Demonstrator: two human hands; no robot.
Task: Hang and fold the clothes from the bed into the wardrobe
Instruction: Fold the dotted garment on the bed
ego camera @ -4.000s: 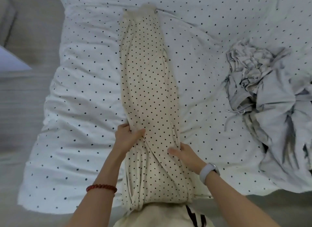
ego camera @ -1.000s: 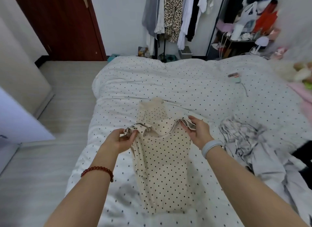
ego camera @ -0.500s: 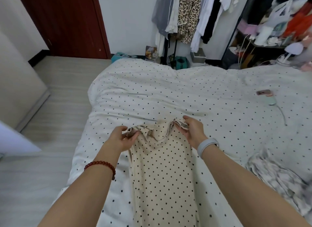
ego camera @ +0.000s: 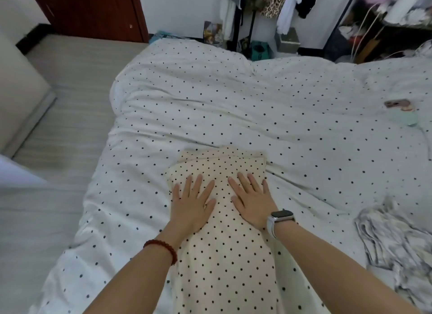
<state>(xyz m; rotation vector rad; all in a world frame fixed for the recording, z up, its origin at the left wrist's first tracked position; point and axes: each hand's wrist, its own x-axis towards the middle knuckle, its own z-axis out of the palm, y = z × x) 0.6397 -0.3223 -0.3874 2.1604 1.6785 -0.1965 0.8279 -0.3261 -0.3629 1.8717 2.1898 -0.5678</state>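
Observation:
A cream garment with black dots lies folded over on the white dotted bed cover, its doubled far edge squared off in front of my fingers. My left hand lies flat on its left half, fingers spread and straight. My right hand, with a watch on its wrist, presses flat on the right half. A crumpled grey-and-white garment is heaped at the bed's right edge.
A clothes rail with hanging garments stands beyond the bed's far end, beside cluttered shelves. A phone and a pale green item lie on the bed at right. A dark red door and bare floor are to the left.
Both hands have let go of the garment's end after laying it down toward me. They now press flat on the folded cloth.

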